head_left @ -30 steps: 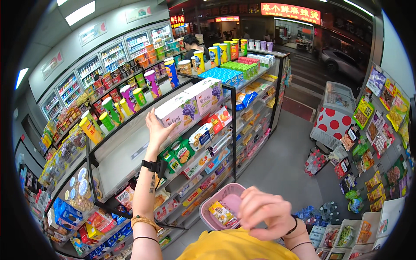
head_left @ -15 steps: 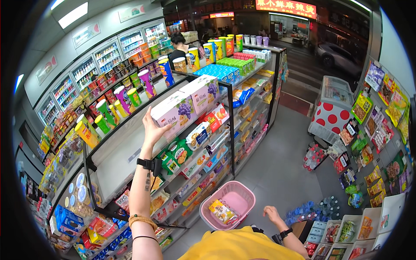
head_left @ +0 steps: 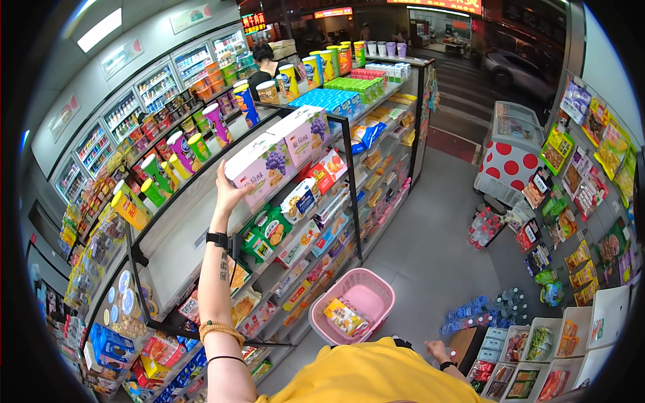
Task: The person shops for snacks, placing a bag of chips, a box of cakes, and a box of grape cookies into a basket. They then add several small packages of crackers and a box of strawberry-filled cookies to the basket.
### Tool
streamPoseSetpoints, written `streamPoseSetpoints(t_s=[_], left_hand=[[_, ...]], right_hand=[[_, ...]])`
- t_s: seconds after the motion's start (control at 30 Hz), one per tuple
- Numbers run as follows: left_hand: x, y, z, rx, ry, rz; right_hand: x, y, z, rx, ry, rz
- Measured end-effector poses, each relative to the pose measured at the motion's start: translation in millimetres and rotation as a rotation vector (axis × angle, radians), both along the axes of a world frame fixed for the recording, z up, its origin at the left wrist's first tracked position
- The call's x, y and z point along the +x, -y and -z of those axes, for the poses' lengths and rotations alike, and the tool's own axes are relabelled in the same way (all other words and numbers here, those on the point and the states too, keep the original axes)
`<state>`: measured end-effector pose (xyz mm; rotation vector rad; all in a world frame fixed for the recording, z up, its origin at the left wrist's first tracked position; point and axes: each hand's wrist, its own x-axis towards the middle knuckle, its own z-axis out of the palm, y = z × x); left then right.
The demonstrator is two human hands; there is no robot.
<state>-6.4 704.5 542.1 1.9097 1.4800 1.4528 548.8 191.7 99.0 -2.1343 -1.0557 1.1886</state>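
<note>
Reaching up toward eleven o'clock, the left hand [head_left: 227,191] presses its open palm and fingers against a pink grape-printed box [head_left: 259,168] on the top shelf [head_left: 181,221]. At five o'clock sits a pink basket [head_left: 353,302]; the right hand [head_left: 438,350] hangs low, its grip unclear.

Left hand [head_left: 228,191] raised, palm flat against end of pink-and-white carton [head_left: 259,168] on top shelf [head_left: 195,215]. Second matching carton [head_left: 302,131] just beside it, farther along. Right hand [head_left: 438,350] low at side, fingers loose, holding nothing. Pink basket [head_left: 386,295] on floor near shelving, yellow snack packet [head_left: 344,316] inside. Coloured tubes [head_left: 178,148] lined along far shelf edge.
</note>
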Motion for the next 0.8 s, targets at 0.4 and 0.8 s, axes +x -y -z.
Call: streamPoseSetpoints(t_s=[0.4,0.8], left_hand=[[25.7,32.2,-13.1,0.009,-0.079,-0.103],[36.7,74.1,-32.9,0.390,-0.318,-0.189]], right_hand=[[12.3,11.0,48.0,-0.070,-0.414,0.342],[6.4,-53.1,30.1,-0.079,-0.382,0.194]])
